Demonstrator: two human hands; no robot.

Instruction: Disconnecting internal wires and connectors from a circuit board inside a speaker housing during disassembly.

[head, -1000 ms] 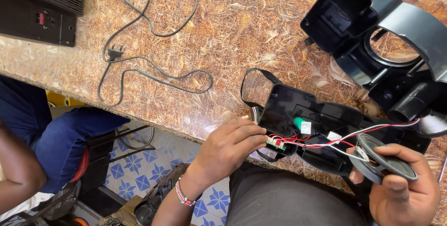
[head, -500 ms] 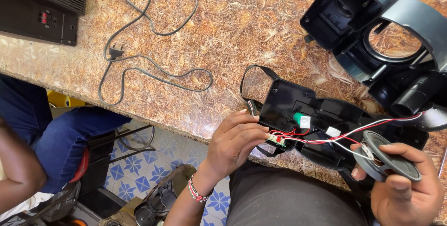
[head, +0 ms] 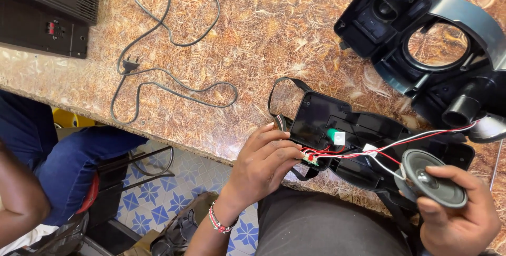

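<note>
Since a second ago, left hand (head: 263, 163) shifted slightly rightward along the black housing (head: 363, 134) at the counter (head: 263, 34) edge, fingertips pinching a small green circuit board (head: 310, 158), mostly hidden. Right hand (head: 456, 221), cut off at bottom, gripping a round speaker driver (head: 429, 177). Red and white wires (head: 400, 142) linking both.

Red and white wires (head: 406, 145), black casing (head: 363, 140), brown mottled counter (head: 274, 34).

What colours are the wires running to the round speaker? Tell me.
Red and white wires, clearest in the head view, reach the speaker.
</note>
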